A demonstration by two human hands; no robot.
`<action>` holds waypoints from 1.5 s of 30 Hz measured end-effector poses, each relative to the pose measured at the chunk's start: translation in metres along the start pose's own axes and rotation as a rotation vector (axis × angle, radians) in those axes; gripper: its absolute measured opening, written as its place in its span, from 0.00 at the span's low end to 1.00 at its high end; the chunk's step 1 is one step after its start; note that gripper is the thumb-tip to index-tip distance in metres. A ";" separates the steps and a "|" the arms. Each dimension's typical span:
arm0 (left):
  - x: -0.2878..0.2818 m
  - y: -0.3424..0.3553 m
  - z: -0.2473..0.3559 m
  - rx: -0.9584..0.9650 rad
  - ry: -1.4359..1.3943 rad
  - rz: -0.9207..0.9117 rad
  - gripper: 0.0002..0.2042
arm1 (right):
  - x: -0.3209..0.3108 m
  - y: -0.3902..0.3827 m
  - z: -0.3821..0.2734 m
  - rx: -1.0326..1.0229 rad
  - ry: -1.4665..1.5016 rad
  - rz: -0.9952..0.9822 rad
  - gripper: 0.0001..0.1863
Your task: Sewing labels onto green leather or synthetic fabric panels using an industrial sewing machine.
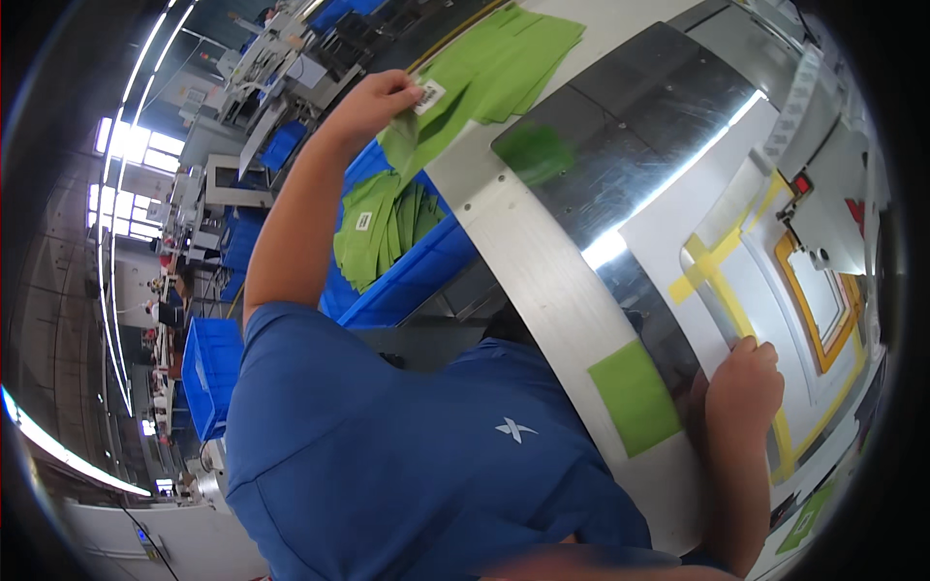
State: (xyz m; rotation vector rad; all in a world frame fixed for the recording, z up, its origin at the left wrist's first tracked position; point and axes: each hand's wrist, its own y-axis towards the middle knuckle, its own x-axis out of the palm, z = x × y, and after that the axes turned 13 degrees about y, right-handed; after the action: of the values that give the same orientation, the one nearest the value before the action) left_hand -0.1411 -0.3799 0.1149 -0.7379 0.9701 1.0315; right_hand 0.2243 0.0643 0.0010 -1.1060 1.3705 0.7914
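Note:
Upper left, my left hand point(380, 105) is closed in a pinch on a green fabric piece point(426, 143) with a white label, whose lower part hangs over the blue bin. Beside it a fanned pile of green fabric pieces point(523, 53) lies on the light tabletop. At the right, my right hand point(744, 389) is curled at the edge of a white template point(717, 320) bordered with yellow tape; whatever its fingers hold is hidden. One flat green fabric piece point(635, 398) rests on the table's near edge, left of my right hand.
Below the table edge stands a blue bin point(387, 308) holding several labelled green pieces point(383, 232). A shiny metal plate point(620, 107) spans the table. A white machine head point(833, 194) overhangs an orange frame point(819, 310). Another labelled green piece point(804, 523) lies lower right.

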 end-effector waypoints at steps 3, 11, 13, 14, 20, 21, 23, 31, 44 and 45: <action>-0.021 -0.035 -0.079 -0.216 0.006 0.113 0.11 | 0.010 0.003 0.001 0.032 -0.041 -0.005 0.16; 0.008 -0.138 -0.270 -0.775 0.091 0.120 0.15 | 0.013 0.007 0.001 0.045 -0.065 0.040 0.24; 0.038 -0.116 -0.287 -0.902 0.132 0.003 0.16 | -0.007 0.001 -0.006 0.047 -0.058 -0.004 0.08; 0.034 -0.121 -0.288 -0.829 0.248 0.166 0.17 | -0.003 0.008 -0.004 0.033 -0.053 0.015 0.08; 0.112 0.024 -0.063 -0.061 0.041 0.355 0.15 | 0.013 -0.015 -0.001 0.023 -0.063 0.091 0.07; 0.126 0.035 -0.022 0.070 -0.012 0.316 0.13 | 0.009 -0.010 0.000 -0.045 -0.047 0.115 0.06; 0.144 0.039 0.068 0.314 -0.052 0.207 0.10 | -0.011 -0.006 0.001 -0.110 0.017 0.021 0.05; 0.252 -0.003 0.317 1.376 -0.002 -0.221 0.14 | -0.033 -0.057 0.119 0.458 0.475 0.417 0.13; 0.298 -0.022 0.348 1.644 -0.225 -0.258 0.19 | 0.008 -0.113 0.244 0.901 0.539 0.799 0.16; 0.298 -0.024 0.349 1.680 -0.243 -0.255 0.16 | 0.008 -0.113 0.246 0.902 0.536 0.793 0.16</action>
State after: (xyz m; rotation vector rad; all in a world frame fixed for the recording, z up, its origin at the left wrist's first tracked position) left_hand 0.0436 0.0200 -0.0156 0.6459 1.1054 -0.1348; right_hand 0.4163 0.2545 -0.0220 -0.0078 2.3477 0.2919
